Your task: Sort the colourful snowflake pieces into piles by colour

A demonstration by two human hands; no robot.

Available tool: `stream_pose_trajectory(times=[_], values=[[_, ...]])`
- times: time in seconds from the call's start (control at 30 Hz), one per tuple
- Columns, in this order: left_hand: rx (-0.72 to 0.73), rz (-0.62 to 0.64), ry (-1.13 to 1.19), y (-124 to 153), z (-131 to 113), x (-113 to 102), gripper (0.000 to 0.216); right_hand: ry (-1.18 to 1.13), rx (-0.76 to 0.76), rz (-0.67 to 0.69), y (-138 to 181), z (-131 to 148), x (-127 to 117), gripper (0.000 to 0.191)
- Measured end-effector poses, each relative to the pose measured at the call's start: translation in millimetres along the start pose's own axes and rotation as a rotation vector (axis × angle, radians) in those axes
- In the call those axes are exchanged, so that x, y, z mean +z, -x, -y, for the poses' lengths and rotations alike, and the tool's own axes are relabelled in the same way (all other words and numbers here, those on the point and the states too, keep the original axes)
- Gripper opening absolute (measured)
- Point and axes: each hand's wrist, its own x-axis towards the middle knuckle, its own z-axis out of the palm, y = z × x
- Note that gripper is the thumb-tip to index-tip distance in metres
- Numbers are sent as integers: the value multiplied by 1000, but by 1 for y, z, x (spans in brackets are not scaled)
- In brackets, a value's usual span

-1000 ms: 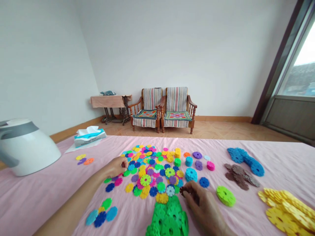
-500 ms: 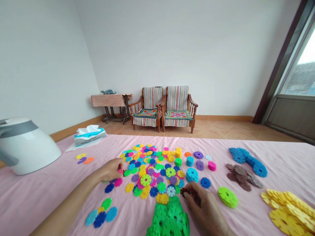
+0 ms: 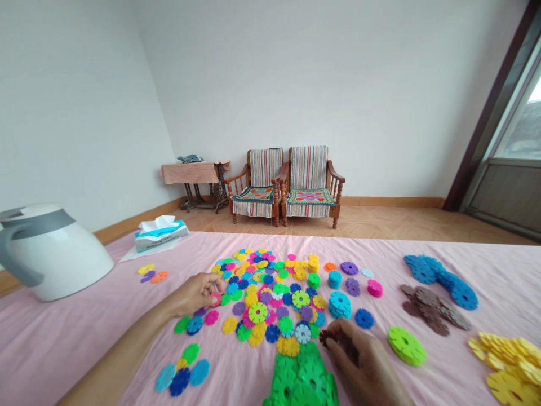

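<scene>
Slotted plastic discs in many colours lie in a loose spread [image 3: 257, 311] on the pink cloth. At its left edge my left hand [image 3: 202, 294] pinches a pinkish-red disc [image 3: 216, 298]. Just below that hand lie a green disc [image 3: 182, 324], a blue disc [image 3: 195, 325] and a pink disc [image 3: 212, 317]. My right hand [image 3: 359, 356] holds a dark brown disc [image 3: 324, 337] between thumb and fingers, right of the green disc pile [image 3: 303, 376]. Its other fingers are partly hidden.
Right of my right hand are a lime stack [image 3: 407, 345], a brown pile [image 3: 433, 309], a blue row [image 3: 442, 281] and a yellow heap [image 3: 513, 363]. A white kettle [image 3: 71, 254] and tissue box [image 3: 161, 234] stand left. Two armchairs [image 3: 310, 169] are beyond the table.
The view has shifted slightly, so the scene sits further right. Both hands keep their pinches near the same spots. In the group below my left hand, the blue disc looks lighter on top.
</scene>
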Motion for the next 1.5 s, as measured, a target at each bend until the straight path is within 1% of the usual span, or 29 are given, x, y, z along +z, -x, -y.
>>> stream_pose_trajectory(times=[0.07,0.27,0.33,0.43,0.53,0.7,0.8,1.0,1.17,1.33,1.4,1.5], values=[[-2,-6,34,3,-1,2,30,-3,6,10,0,1,-1,29],[16,-60,85,9,-6,9,26,20,8,52,0,5,-5,28],[27,-44,100,11,-11,10,26,20,3,44,0,5,-4,29],[24,23,120,14,-14,7,29,20,-6,17,0,3,-2,29],[-1,43,125,12,-11,5,33,19,-5,-7,0,2,0,30],[-4,-28,99,3,4,11,33,21,19,13,0,0,1,32],[13,-49,90,-1,7,17,28,22,13,40,-1,-2,1,31],[51,-63,106,-4,-2,22,25,29,3,60,-1,-3,0,29],[42,-83,107,-2,-5,19,23,18,-1,45,-1,1,0,26],[30,-195,90,-1,-8,12,16,20,-18,30,-1,4,-1,24],[45,-221,104,-2,-14,12,12,26,-19,30,-1,1,0,23],[63,-216,166,0,-32,18,14,17,-28,16,-2,-4,2,24]])
